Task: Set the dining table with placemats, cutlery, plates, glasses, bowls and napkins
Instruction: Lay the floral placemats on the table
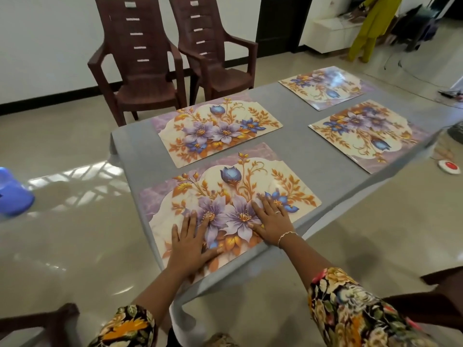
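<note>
Now: both hands flat on the nearest placemat

Seen from above, a desk (295, 146) covered with a grey cloth carries four placemats printed with purple and blue flowers and orange leaves. The near placemat (250, 176) lies at the desk's near left edge. The left hand (190, 242) rests palm down on its near part, fingers straight and slightly spread, gripping nothing. The right hand (271, 219) lies flat just to the right, on the mat's middle, fingers straight, also holding nothing; it wears a ring (278, 212) and a thin bracelet (286, 236). A second placemat (218, 128) lies just beyond the near one. A third placemat (323, 87) lies at the far right, and a fourth placemat (368, 134) lies nearer on the right. Both arms wear dark floral sleeves. Two brown plastic chairs (140, 71) stand on the shiny floor beyond the desk, by a white wall.
</note>
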Tool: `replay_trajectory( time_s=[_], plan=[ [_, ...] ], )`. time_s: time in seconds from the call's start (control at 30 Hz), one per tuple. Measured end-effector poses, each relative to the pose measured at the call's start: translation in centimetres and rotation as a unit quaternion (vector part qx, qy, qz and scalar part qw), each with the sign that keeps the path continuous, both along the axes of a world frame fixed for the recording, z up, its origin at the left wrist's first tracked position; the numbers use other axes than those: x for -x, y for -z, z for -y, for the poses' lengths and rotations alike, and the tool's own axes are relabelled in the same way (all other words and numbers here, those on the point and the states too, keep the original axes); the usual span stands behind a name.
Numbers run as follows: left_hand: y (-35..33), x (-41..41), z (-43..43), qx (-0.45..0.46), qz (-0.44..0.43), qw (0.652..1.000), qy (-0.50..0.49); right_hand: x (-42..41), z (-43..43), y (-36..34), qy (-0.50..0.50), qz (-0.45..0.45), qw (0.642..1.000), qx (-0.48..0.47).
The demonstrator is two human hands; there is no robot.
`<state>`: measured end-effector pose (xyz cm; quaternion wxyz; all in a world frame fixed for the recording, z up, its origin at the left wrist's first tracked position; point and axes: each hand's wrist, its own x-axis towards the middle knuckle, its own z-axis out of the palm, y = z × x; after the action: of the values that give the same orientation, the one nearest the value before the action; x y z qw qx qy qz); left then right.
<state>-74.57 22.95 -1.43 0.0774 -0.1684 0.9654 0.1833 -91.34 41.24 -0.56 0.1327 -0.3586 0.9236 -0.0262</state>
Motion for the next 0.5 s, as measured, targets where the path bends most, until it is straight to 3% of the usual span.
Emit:
replay_trajectory(
  time_s=[0.5],
  plan=[
    [-0.2,-1.0,-1.2,0.022,0.027,0.999,-0.010,-0.5,-1.4,0.4,-0.016,-0.010,1.000,-0.009]
  ],
)
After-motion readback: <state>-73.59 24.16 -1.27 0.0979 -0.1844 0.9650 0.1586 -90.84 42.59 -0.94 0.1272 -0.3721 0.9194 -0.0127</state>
